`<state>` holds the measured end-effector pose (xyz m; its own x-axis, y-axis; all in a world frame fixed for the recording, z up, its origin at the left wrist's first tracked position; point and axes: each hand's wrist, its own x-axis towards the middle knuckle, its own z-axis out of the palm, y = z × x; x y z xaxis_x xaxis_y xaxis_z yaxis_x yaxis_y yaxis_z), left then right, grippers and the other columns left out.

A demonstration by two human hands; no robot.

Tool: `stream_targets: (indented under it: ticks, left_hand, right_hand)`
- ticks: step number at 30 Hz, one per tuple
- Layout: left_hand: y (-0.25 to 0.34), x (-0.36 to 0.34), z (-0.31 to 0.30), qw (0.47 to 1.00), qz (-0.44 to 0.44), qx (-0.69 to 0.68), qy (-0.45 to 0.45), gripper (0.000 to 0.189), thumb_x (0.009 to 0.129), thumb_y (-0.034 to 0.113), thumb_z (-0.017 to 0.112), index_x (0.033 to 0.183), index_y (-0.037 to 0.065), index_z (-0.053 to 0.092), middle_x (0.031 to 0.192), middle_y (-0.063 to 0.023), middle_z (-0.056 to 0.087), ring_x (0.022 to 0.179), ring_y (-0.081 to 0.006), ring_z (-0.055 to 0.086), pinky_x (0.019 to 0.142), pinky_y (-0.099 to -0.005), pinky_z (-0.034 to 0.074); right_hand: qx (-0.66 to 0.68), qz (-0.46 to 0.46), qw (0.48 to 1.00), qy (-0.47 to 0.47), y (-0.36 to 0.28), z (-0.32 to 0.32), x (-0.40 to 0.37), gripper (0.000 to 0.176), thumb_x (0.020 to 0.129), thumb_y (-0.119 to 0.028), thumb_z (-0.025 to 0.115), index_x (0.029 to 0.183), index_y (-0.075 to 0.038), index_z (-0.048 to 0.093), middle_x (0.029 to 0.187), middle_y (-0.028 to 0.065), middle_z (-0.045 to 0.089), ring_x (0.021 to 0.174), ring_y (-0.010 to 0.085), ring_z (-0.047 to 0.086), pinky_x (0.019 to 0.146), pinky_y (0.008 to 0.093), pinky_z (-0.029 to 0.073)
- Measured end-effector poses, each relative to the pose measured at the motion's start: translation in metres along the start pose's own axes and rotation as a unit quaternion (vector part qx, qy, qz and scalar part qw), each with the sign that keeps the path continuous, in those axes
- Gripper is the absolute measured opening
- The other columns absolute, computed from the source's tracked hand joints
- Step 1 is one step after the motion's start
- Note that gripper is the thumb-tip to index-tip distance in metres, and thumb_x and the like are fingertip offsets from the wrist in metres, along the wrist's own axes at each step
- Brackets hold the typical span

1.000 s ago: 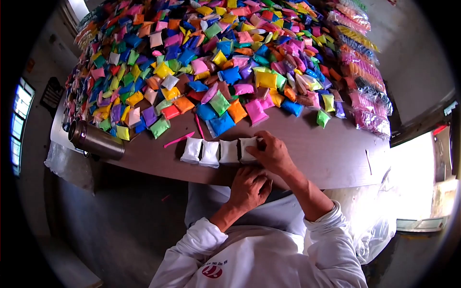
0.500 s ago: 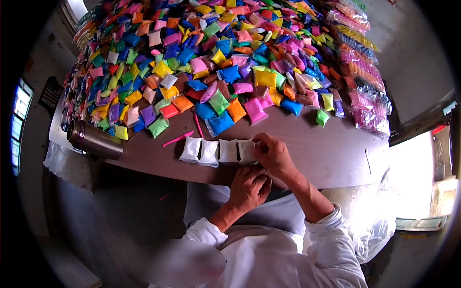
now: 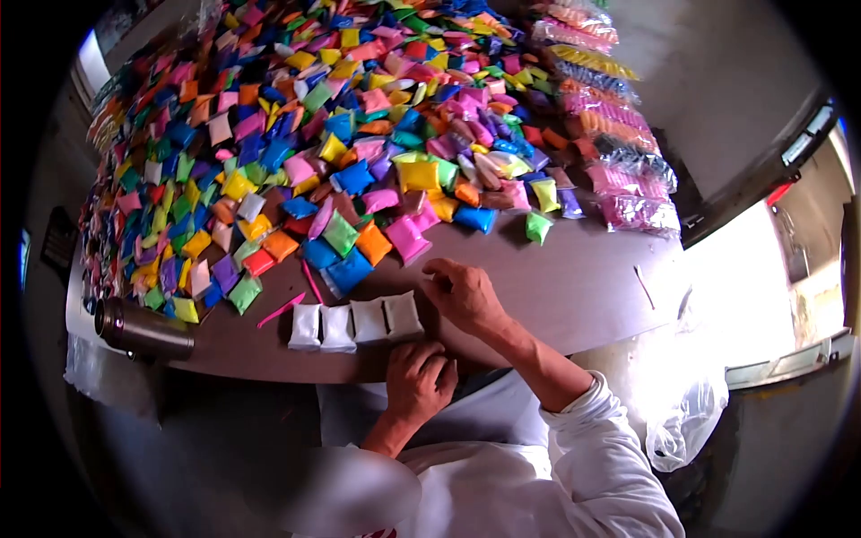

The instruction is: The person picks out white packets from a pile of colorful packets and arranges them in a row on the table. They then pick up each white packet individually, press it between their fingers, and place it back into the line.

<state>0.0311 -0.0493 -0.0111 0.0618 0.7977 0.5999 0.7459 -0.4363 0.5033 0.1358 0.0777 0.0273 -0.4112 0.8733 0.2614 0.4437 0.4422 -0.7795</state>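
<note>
Several white packets (image 3: 368, 321) lie side by side in a row near the front edge of the table. My left hand (image 3: 420, 381) rests at the table edge just below the right end of the row, its fingers curled; whether anything is in it is hidden. Above and to the right of the rightmost packet is my right hand (image 3: 462, 294), held over the table apart from the packets. Its fingers are bent and partly hidden, so I cannot make out if they hold something. Two pink sticks (image 3: 281, 310) lie at the upper left of the row.
A large heap of small coloured packets (image 3: 341, 233) covers the back of the table (image 3: 556, 296). Bagged bundles (image 3: 628, 184) are stacked at the right. A metal flask (image 3: 143, 329) lies at the left edge. A thin white stick (image 3: 644, 287) is on the right.
My right hand has come off the rightmost white packet and moved to its upper right. The whole view has shifted, with the table appearing further left and lower.
</note>
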Motion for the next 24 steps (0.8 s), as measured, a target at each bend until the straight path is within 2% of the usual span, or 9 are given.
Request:
stream_targets:
  ticks: [5, 7, 9, 11, 12, 16, 18, 22, 24]
  left_hand:
    - [-0.001, -0.001, 0.001, 1.0, 0.009, 0.013, -0.012, 0.011, 0.074, 0.013, 0.065, 0.073, 0.007, 0.056, 0.088, -0.0066, 0.059, 0.08, -0.0264, 0.055, 0.074, -0.038, 0.044]
    - [-0.001, -0.002, 0.001, 1.0, 0.009, 0.017, -0.012, 0.012, 0.074, 0.013, 0.065, 0.073, 0.007, 0.055, 0.089, -0.0065, 0.059, 0.081, -0.026, 0.055, 0.074, -0.0383, 0.044]
    - [0.0, -0.002, 0.001, 1.0, 0.008, 0.019, -0.01, 0.011, 0.074, 0.013, 0.065, 0.072, 0.008, 0.055, 0.088, -0.0064, 0.059, 0.081, -0.0259, 0.055, 0.074, -0.0385, 0.044]
    - [0.0, -0.001, 0.001, 1.0, 0.01, 0.023, -0.008, 0.011, 0.074, 0.012, 0.065, 0.072, 0.008, 0.055, 0.088, -0.0063, 0.059, 0.081, -0.0258, 0.055, 0.074, -0.0387, 0.044]
    - [0.0, -0.001, 0.0, 1.0, 0.009, 0.02, -0.012, 0.01, 0.074, 0.012, 0.065, 0.072, 0.008, 0.056, 0.088, -0.0064, 0.059, 0.081, -0.0257, 0.055, 0.074, -0.0387, 0.044]
    - [0.002, 0.001, -0.001, 1.0, 0.006, 0.016, -0.008, 0.01, 0.072, 0.012, 0.066, 0.072, 0.007, 0.057, 0.088, -0.0067, 0.06, 0.08, -0.0257, 0.055, 0.073, -0.0386, 0.044]
    - [0.001, 0.0, -0.001, 1.0, 0.005, 0.009, -0.008, 0.011, 0.072, 0.012, 0.066, 0.072, 0.007, 0.056, 0.087, -0.0073, 0.06, 0.078, -0.0265, 0.055, 0.072, -0.0393, 0.044]
    - [-0.001, -0.002, 0.001, 1.0, 0.004, 0.005, -0.013, 0.012, 0.071, 0.011, 0.066, 0.073, 0.008, 0.055, 0.085, -0.0074, 0.059, 0.077, -0.0275, 0.055, 0.07, -0.04, 0.043]
    - [-0.001, -0.001, 0.001, 1.0, 0.005, 0.001, -0.009, 0.013, 0.071, 0.011, 0.067, 0.073, 0.008, 0.054, 0.085, -0.0073, 0.059, 0.077, -0.0276, 0.055, 0.07, -0.0402, 0.043]
  right_hand:
    - [-0.06, -0.038, 0.987, 0.147, 0.027, -0.03, 0.034, 0.016, 0.077, -0.008, 0.06, 0.09, 0.0, 0.063, 0.079, 0.0175, 0.064, 0.071, 0.029, 0.065, 0.065, 0.0348, 0.05]
    - [-0.058, -0.016, 0.981, 0.183, 0.036, -0.043, 0.049, 0.014, 0.076, -0.007, 0.058, 0.087, -0.002, 0.064, 0.079, 0.0197, 0.063, 0.076, 0.036, 0.063, 0.068, 0.04, 0.05]
    - [-0.079, -0.051, 0.978, 0.188, 0.048, -0.053, 0.067, 0.014, 0.077, -0.008, 0.058, 0.087, -0.001, 0.064, 0.078, 0.02, 0.063, 0.076, 0.0355, 0.063, 0.068, 0.0403, 0.05]
    - [-0.089, -0.017, 0.977, 0.195, 0.052, -0.059, 0.083, 0.013, 0.078, -0.01, 0.057, 0.087, -0.002, 0.063, 0.078, 0.0197, 0.063, 0.074, 0.0355, 0.063, 0.067, 0.0403, 0.049]
    - [-0.112, -0.043, 0.974, 0.191, 0.055, -0.06, 0.091, 0.014, 0.081, -0.009, 0.056, 0.089, -0.002, 0.066, 0.076, 0.0169, 0.064, 0.067, 0.0292, 0.064, 0.06, 0.0355, 0.049]
    - [-0.156, -0.012, 0.975, 0.16, 0.06, -0.058, 0.114, 0.015, 0.081, -0.014, 0.055, 0.086, -0.004, 0.065, 0.076, 0.0166, 0.064, 0.068, 0.0315, 0.063, 0.061, 0.0387, 0.049]
    - [-0.213, 0.067, 0.967, 0.12, 0.062, -0.052, 0.125, 0.019, 0.078, -0.021, 0.056, 0.083, -0.004, 0.063, 0.081, 0.0169, 0.064, 0.076, 0.0334, 0.062, 0.065, 0.0423, 0.049]
    - [-0.348, 0.049, 0.911, 0.216, 0.065, -0.034, 0.137, 0.028, 0.073, -0.025, 0.057, 0.089, -0.003, 0.063, 0.093, 0.0174, 0.063, 0.089, 0.0345, 0.06, 0.074, 0.0439, 0.047]
    - [-0.353, 0.088, 0.915, 0.176, 0.066, -0.035, 0.145, 0.029, 0.073, -0.025, 0.057, 0.091, -0.003, 0.064, 0.093, 0.0175, 0.063, 0.089, 0.0344, 0.06, 0.075, 0.0433, 0.048]
